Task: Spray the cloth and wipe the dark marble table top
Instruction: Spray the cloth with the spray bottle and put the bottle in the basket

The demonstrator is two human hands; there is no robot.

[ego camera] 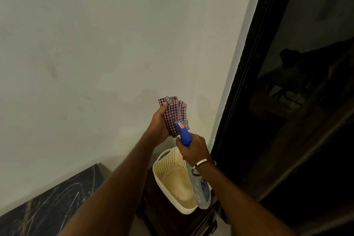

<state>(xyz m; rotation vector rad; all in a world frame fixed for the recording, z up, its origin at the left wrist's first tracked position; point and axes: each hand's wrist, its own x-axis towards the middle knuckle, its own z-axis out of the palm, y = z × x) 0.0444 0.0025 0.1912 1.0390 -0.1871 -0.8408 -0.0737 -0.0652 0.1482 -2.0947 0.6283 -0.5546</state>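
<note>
Against a pale wall (95, 44), spray bottle (199, 182) label unreadable beside cloth (173, 114).

A cream perforated basket (168, 161) sits on a dark wooden stand (153, 214).

folded maroon-checked cloth (173, 115) held up, blue-headed spray bottle (193, 161) aimed at it; dark veined marble table top (47, 203) lower left

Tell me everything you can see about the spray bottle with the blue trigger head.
The spray bottle with the blue trigger head has a clear plastic body bearing a blue label and a small orange sticker near the nozzle. The right hand grips its neck, tilting it so the nozzle points at the folded purple-and-white checked cloth held by the left hand. Its body hangs above the cream perforated plastic basket.
</note>
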